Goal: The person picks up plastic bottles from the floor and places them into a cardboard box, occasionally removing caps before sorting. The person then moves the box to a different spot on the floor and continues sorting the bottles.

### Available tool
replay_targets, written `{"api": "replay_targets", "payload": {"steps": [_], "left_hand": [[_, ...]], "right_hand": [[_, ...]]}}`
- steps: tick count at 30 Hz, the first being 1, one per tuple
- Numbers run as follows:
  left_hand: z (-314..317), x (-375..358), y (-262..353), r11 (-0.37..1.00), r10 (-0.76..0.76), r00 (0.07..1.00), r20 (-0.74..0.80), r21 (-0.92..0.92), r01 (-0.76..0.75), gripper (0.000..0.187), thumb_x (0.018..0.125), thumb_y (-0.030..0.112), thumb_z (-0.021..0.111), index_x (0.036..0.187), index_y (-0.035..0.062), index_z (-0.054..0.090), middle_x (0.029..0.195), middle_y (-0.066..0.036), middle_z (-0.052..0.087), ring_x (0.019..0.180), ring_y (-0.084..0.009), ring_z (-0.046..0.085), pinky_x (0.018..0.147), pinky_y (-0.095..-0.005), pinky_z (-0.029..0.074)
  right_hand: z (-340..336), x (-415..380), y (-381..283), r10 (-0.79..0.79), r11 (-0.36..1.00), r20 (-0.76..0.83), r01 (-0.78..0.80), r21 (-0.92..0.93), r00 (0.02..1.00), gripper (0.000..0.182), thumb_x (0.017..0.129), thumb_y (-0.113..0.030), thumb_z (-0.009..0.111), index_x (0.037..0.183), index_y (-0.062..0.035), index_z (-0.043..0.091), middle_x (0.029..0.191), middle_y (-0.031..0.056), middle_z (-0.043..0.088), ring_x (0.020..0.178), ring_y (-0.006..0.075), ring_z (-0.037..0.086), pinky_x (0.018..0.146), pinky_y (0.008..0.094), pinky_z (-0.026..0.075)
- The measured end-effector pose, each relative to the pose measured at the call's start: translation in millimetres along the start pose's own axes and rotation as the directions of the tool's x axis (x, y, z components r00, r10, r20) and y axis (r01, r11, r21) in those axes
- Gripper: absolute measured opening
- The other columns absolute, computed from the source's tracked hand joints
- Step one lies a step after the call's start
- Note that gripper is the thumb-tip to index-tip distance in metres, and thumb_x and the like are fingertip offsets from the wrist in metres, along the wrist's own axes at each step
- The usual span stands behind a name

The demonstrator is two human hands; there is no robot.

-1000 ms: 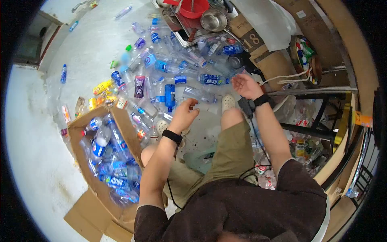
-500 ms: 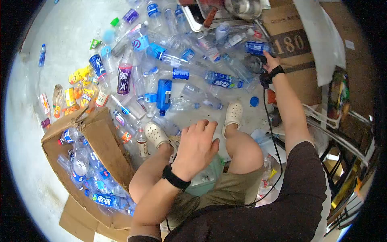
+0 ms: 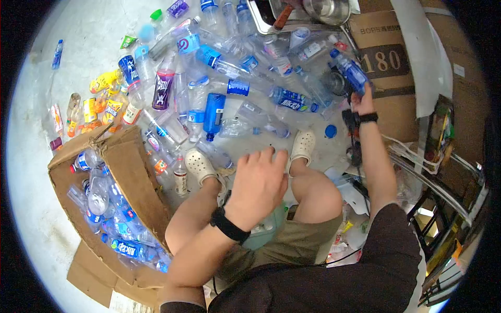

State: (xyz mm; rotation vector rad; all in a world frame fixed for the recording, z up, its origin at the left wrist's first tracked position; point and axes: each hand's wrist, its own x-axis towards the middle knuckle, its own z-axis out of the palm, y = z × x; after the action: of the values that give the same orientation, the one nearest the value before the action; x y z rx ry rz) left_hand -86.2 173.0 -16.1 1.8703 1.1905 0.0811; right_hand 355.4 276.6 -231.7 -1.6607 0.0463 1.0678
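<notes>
My right hand is stretched out to the upper right and grips a clear plastic bottle with a blue label and cap, lifted off the floor in front of a cardboard box marked 180. My left hand hovers above my knees with its fingers apart and nothing in it. A wide scatter of empty plastic bottles covers the floor ahead of my white shoes.
An open cardboard box at my left holds several crushed bottles. Yellow and orange cartons lie at the far left. A metal tray with a steel bowl sits at the top. A metal frame stands to the right.
My right hand closed on the blue-labelled bottle and raised it from the pile. The left hand stayed over my knees, drifting slightly right.
</notes>
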Motion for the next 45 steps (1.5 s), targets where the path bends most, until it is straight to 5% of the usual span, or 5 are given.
{"api": "replay_targets", "payload": {"steps": [4, 15, 21, 32, 45], "left_hand": [[-13, 11, -4, 0.982, -0.106, 0.962, -0.252, -0.179, 0.061, 0.053, 0.076, 0.010, 0.063, 0.124, 0.0028, 0.043, 0.114, -0.019, 0.051, 0.101, -0.0376, 0.051, 0.082, -0.0421, 0.045], [-24, 16, -7, 0.888, -0.123, 0.855, -0.504, -0.440, -0.132, 0.052, 0.074, 0.010, 0.072, 0.121, 0.0044, 0.050, 0.114, -0.014, 0.050, 0.105, -0.0263, 0.049, 0.089, -0.0332, 0.041], [-35, 10, -19, 0.968, -0.209, 0.698, -0.685, -0.249, 0.046, 0.038, 0.081, 0.008, 0.066, 0.117, 0.0076, 0.054, 0.101, -0.015, 0.046, 0.089, -0.0274, 0.048, 0.078, -0.0338, 0.041], [-38, 6, -28, 0.979, -0.182, 0.725, -0.664, -0.189, 0.072, 0.040, 0.079, 0.007, 0.065, 0.118, 0.0058, 0.053, 0.099, -0.017, 0.045, 0.092, -0.0300, 0.046, 0.081, -0.0363, 0.039], [-44, -7, -4, 0.952, -0.237, 0.682, -0.691, -0.306, 0.022, 0.040, 0.076, 0.005, 0.066, 0.115, 0.0064, 0.056, 0.098, -0.015, 0.048, 0.092, -0.0294, 0.050, 0.078, -0.0353, 0.043]], "right_hand": [[0, -124, 6, 0.121, 0.945, 0.125, -0.153, 0.289, 0.985, 0.045, 0.078, -0.037, 0.071, 0.106, -0.0063, 0.054, 0.095, 0.0089, 0.060, 0.082, 0.0179, 0.057, 0.070, 0.0325, 0.053], [43, -215, 33, 0.482, 0.844, 0.829, -0.403, -0.354, 0.282, 0.068, 0.084, -0.058, 0.053, 0.133, -0.0132, 0.038, 0.125, 0.0104, 0.052, 0.110, 0.0238, 0.053, 0.095, 0.0408, 0.042], [10, -73, 112, 0.504, 0.736, 0.180, -0.311, -0.602, 0.845, 0.050, 0.084, -0.038, 0.063, 0.115, -0.0034, 0.045, 0.101, 0.0140, 0.051, 0.090, 0.0292, 0.056, 0.079, 0.0417, 0.050], [35, -17, 180, 0.242, 0.728, -0.270, -0.358, -0.584, 0.932, 0.046, 0.086, -0.048, 0.057, 0.099, -0.0042, 0.058, 0.079, 0.0121, 0.061, 0.055, 0.0246, 0.058, 0.042, 0.0362, 0.046], [-4, -34, 130, 0.411, 0.797, 0.187, -0.252, -0.549, 0.892, 0.044, 0.078, -0.050, 0.065, 0.092, -0.0094, 0.056, 0.065, 0.0078, 0.055, 0.047, 0.0208, 0.051, 0.041, 0.0305, 0.043]]}}
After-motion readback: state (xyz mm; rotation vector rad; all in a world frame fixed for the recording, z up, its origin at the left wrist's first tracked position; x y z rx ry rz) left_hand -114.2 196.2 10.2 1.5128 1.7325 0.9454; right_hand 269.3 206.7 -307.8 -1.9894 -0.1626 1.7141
